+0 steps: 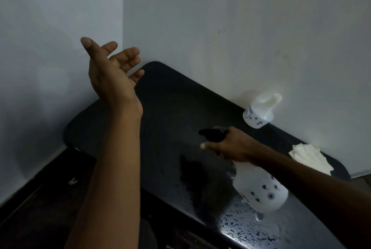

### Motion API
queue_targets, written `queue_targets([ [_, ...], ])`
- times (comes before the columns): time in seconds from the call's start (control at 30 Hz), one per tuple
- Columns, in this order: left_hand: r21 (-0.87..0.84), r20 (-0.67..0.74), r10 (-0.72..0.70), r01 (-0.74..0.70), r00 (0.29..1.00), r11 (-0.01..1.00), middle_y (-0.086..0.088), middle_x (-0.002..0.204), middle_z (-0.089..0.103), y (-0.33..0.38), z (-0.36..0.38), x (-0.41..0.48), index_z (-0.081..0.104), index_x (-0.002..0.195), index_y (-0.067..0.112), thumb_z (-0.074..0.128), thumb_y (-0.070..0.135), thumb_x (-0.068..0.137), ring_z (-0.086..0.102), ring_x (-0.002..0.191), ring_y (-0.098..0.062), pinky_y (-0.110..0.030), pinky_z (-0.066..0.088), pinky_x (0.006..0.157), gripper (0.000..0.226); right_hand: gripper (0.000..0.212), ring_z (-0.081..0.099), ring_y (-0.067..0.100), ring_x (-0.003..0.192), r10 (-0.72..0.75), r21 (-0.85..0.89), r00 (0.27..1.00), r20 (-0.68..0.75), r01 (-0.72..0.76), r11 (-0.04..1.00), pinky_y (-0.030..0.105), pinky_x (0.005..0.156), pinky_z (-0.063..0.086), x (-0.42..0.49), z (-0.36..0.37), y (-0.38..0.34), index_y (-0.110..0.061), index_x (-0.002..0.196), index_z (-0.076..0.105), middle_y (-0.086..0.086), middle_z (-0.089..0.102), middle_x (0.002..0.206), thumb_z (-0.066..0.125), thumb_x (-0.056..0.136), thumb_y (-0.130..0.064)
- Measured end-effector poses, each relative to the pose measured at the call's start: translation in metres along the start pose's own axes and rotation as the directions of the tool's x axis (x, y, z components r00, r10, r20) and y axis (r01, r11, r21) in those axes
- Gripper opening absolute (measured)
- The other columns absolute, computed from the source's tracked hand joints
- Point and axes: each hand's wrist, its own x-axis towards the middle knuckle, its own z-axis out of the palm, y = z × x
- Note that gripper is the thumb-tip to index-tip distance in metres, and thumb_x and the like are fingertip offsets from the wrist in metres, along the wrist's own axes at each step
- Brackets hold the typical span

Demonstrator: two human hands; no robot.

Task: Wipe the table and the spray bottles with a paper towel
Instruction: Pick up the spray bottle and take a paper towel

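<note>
My right hand [230, 146] is shut on a white spray bottle [261, 190] with dark dots and a black trigger head, held tilted above the black table [172, 108]. Water droplets cover the table's near right part. A second white spray bottle [259, 113] with a white head stands at the table's far edge against the wall. A crumpled paper towel [307, 157] lies on the table's right end. My left hand [112, 76] is raised above the table's left corner, palm up, fingers apart, holding nothing.
The table stands in a corner between two pale walls [220, 17]. Dark floor [40, 198] lies to its left, with a small white scrap [72, 181] on it.
</note>
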Motion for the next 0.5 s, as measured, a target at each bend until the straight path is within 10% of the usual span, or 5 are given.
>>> queue_targets([
  [0.13,-0.021,-0.009,-0.030,0.030,1.000,0.999,0.001,0.082,0.078,0.001,-0.002,0.004,0.061,0.110,0.017,0.024,0.056,0.098,0.074,0.080,-0.013,-0.025,0.054,0.062,0.056,0.024,0.059,-0.004,0.049,0.130,0.028,0.991,0.003,-0.130,0.991,0.013,0.049,0.047,-0.031,-0.005,0.038,-0.025,0.095,0.064,-0.001,0.069,0.076,0.063,0.087,-0.047],
  [0.5,-0.028,0.046,-0.046,0.047,0.998,0.998,0.001,0.076,0.077,-0.009,0.008,-0.008,0.063,0.099,0.017,0.026,0.053,0.100,0.074,0.075,-0.014,-0.020,0.053,0.056,0.051,0.037,0.055,0.014,0.046,0.366,0.076,0.917,-0.160,-0.358,0.930,0.025,0.044,0.046,-0.119,-0.031,0.134,-0.042,0.123,0.060,0.009,0.061,0.064,0.057,0.088,-0.053],
])
